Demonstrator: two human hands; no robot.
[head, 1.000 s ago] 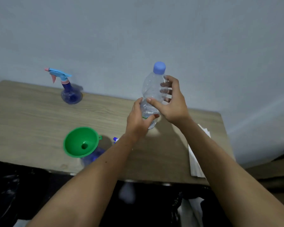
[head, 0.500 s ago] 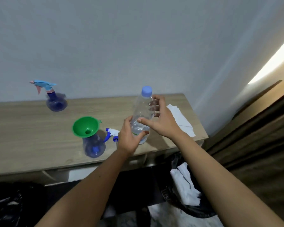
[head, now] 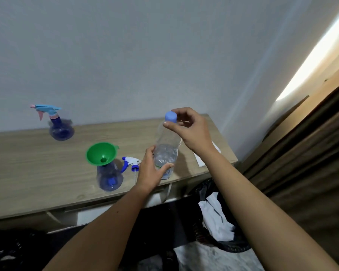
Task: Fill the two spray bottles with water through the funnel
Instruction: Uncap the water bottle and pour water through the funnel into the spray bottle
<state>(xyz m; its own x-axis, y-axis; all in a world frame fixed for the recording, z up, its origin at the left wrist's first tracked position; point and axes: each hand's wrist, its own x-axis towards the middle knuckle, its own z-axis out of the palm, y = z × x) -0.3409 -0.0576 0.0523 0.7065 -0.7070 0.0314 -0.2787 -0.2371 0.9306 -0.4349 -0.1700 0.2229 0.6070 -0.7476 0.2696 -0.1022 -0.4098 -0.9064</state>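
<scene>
Now the right hand (head: 192, 132) has risen from the water bottle (head: 165, 153) body to pinch its cap (head: 170, 116); left hand (head: 152, 170) grips below. Funnel (head: 101, 153) sits left, so pouring seems near.

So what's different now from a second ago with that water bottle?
The right hand has left the side of the water bottle and climbed to its blue cap, which it now pinches. The left hand still grips the bottle's lower part. The cap is still on. The green funnel stays in the near spray bottle, the loose sprayer head beside it; the far spray bottle is unmoved.
</scene>
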